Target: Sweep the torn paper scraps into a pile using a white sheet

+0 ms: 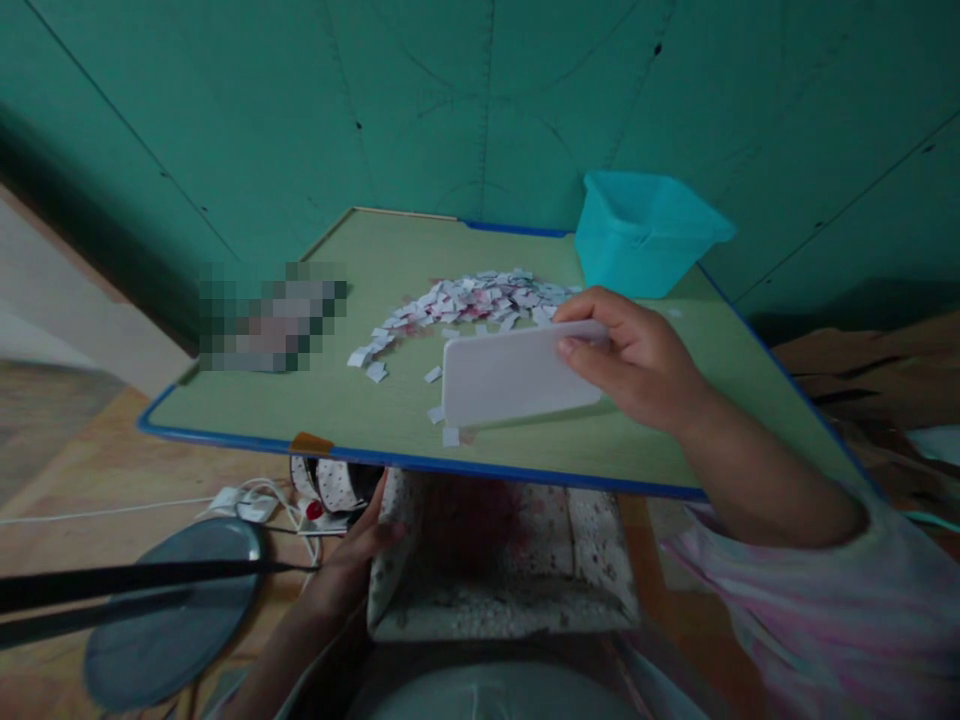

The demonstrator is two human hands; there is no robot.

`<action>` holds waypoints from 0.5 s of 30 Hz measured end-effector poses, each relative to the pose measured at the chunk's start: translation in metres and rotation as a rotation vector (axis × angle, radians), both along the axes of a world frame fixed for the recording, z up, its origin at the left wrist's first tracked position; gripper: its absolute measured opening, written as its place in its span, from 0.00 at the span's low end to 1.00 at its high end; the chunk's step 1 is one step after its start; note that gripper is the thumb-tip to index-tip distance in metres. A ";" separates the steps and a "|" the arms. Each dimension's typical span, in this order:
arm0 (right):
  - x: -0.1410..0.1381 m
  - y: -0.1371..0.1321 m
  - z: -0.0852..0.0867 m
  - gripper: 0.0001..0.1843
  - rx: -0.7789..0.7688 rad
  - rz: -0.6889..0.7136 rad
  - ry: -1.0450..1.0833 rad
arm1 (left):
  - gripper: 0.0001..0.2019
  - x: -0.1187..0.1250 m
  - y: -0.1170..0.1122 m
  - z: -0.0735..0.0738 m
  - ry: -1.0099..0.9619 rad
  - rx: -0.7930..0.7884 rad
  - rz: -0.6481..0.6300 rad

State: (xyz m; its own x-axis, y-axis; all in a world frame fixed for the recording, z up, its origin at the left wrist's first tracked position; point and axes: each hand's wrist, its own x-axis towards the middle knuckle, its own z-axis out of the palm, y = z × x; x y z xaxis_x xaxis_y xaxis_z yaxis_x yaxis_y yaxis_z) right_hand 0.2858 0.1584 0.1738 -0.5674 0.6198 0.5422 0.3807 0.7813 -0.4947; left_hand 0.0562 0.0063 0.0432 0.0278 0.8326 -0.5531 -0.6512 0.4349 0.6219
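My right hand [637,360] grips a flat white plastic rectangle with rounded corners [517,375], thumb on its near face and fingers behind. It is tilted on edge over the table, beside a curved heap of small white paper pieces [480,297], some with reddish marks. A few loose pieces lie left of the rectangle and near the table's front edge. Below that edge, my left hand [367,540] holds the left side of a speckled white box [502,610]. Reddish and dark stains mark its inside. Part of the left hand is hidden by the box.
The pale green table [300,405] has a blue edge. A turquoise plastic bin [637,240] stands at its back right, and a pixelated object [281,320] lies at the left. A dark round disc [176,610] and white cables [270,500] are lower left. A green wall [465,110] stands behind.
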 end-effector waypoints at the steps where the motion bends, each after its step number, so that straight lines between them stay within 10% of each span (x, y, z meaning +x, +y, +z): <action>1: -0.002 -0.003 0.000 0.06 0.026 0.010 -0.023 | 0.51 0.000 0.000 0.000 -0.014 -0.012 -0.004; 15: -0.009 -0.014 0.004 0.06 0.155 0.113 -0.078 | 0.33 0.001 -0.001 -0.006 0.108 0.056 0.041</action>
